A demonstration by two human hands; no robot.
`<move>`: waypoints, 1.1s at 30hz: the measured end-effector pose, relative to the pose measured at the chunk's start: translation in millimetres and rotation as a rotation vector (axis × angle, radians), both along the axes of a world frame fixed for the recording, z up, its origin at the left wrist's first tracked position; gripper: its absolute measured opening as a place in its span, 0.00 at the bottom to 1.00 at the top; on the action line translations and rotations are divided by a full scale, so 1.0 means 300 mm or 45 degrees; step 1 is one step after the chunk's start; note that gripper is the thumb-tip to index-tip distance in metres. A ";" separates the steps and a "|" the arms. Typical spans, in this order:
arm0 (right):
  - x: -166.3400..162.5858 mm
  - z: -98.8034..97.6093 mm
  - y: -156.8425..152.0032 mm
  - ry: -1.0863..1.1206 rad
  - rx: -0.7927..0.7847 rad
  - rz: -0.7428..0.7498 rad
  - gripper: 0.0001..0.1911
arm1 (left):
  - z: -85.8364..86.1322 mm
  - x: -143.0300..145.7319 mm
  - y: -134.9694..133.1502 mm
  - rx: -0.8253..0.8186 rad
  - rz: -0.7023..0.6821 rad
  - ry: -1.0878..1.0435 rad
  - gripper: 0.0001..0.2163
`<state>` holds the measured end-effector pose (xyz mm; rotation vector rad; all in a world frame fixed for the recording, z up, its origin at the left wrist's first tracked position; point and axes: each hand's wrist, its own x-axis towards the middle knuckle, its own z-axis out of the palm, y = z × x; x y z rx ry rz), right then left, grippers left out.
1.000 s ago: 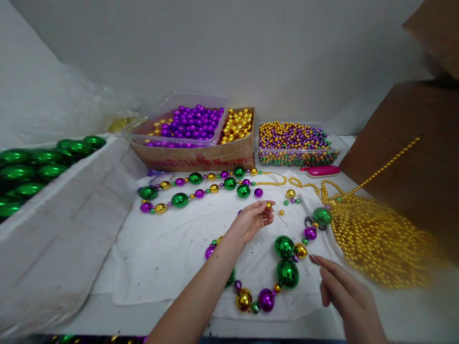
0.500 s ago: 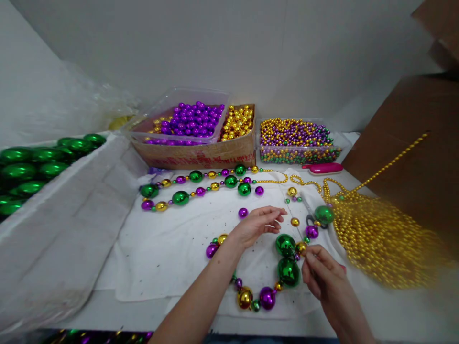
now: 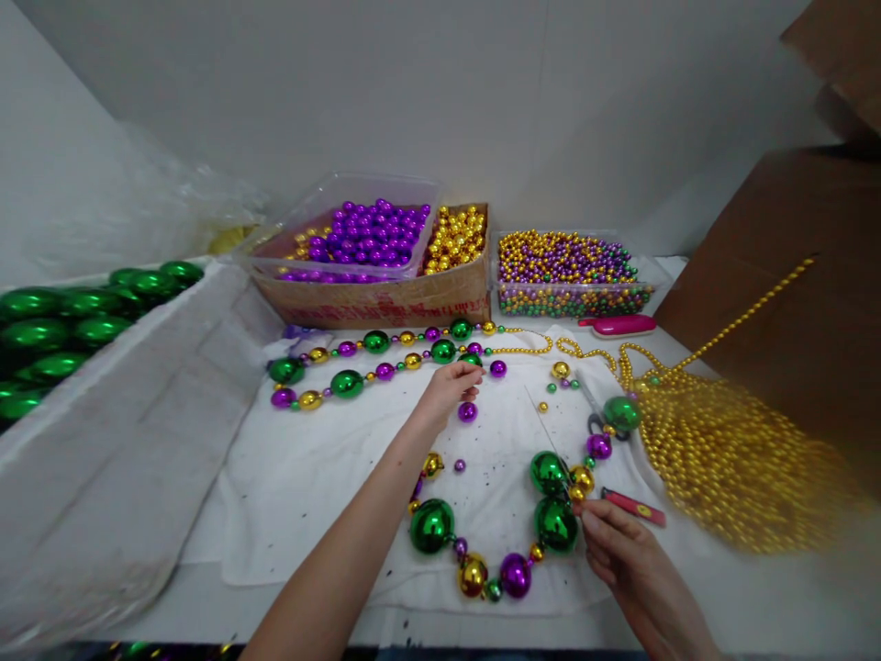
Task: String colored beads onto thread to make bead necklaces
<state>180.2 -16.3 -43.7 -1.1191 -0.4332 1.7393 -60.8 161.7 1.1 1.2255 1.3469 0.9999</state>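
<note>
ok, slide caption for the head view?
Right hand holds thin strand beside strung beads; left hand at a green bead.

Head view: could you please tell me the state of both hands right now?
Left hand: at a green bead; grip cannot be told.
Right hand: closed, pinching a thin wire.

Dim, grey light across the wall (image 3: 427, 83), glints on the large green beads (image 3: 556, 523), gold strands (image 3: 730, 468) hazily blurred rightward!
</note>
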 end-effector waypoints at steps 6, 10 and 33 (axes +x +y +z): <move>-0.026 0.014 0.006 -0.058 -0.006 -0.025 0.13 | -0.038 0.098 0.110 0.223 0.022 0.536 0.10; -0.027 0.027 -0.002 -0.082 -0.014 -0.014 0.14 | -0.027 0.148 0.145 0.274 -0.001 0.782 0.12; -0.085 0.098 -0.058 -0.582 0.222 0.023 0.16 | -0.011 0.007 -0.134 -0.508 0.009 -1.083 0.09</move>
